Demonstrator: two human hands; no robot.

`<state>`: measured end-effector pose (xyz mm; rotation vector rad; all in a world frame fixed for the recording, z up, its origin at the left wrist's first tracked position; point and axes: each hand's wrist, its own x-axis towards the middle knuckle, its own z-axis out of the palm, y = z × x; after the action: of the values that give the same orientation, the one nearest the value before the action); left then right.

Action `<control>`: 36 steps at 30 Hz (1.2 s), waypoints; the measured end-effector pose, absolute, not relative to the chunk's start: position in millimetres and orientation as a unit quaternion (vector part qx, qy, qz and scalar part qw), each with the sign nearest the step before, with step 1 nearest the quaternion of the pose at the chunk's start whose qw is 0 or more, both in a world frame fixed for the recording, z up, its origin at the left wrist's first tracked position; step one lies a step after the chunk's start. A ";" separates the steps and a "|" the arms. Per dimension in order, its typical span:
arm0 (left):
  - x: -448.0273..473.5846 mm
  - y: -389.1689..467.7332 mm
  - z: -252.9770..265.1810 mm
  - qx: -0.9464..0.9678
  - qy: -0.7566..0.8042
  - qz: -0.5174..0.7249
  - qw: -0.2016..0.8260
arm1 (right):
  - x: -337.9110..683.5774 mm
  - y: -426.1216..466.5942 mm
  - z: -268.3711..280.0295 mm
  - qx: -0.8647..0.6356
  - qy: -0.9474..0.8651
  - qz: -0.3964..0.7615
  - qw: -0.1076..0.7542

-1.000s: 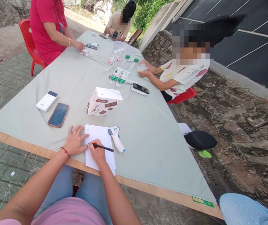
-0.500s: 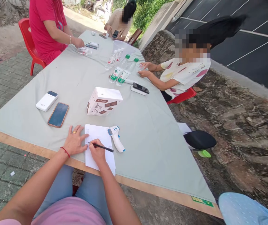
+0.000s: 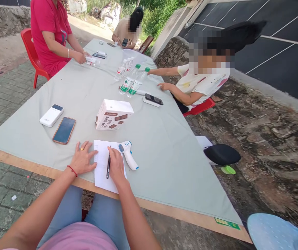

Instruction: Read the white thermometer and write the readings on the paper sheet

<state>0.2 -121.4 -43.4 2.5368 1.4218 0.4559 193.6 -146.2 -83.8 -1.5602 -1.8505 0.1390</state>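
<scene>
White paper (image 3: 102, 173) lies at the near edge of the table, with faint writing along its upper left side. My left hand (image 3: 83, 160) is flat with spread fingers, its fingertips on the paper's left edge. A black pen (image 3: 108, 163) is gripped by my right hand (image 3: 116, 164), which rests on the right part of the sheet. Just right of that hand lies a white infrared thermometer (image 3: 128, 155). A "Super Meal" box (image 3: 114, 115) stands beyond the paper. Left of it are an orange-edged phone (image 3: 64, 130) and a white power bank (image 3: 51, 115).
Green-capped water bottles (image 3: 130, 83) stand mid-table near a black phone (image 3: 154, 99) on a white box. A person in red (image 3: 50, 38), one in a patterned shirt (image 3: 203, 83) and one in beige (image 3: 124, 29) sit around the grey-covered table (image 3: 164, 166).
My right hand has moved right and slightly up across the paper, and the pen has swung to near upright in view. The patterned-shirt person's hands have moved apart.
</scene>
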 end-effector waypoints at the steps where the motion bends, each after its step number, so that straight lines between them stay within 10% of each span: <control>1: 0.1 -121.9 -43.2 0.857 0.483 0.151 0.096 | 198.2 -142.8 -82.5 -0.602 -0.730 0.034 0.323; 15: 14.5 11.9 -8.8 0.704 0.584 0.285 0.286 | 249.7 -129.5 -79.8 -0.830 -0.540 0.071 0.121; 31: 5.1 11.0 7.1 0.568 0.462 0.503 0.460 | 233.9 -106.2 -95.4 -0.812 -0.508 0.017 0.287; 36: -18.4 -41.2 -27.5 0.591 0.499 0.484 0.410 | 228.6 -114.8 -83.7 -0.742 -0.462 0.096 0.476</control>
<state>-18.4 -41.2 -27.5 1.4872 1.2560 1.2192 228.6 -114.8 -83.7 -1.8145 -1.1280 0.2336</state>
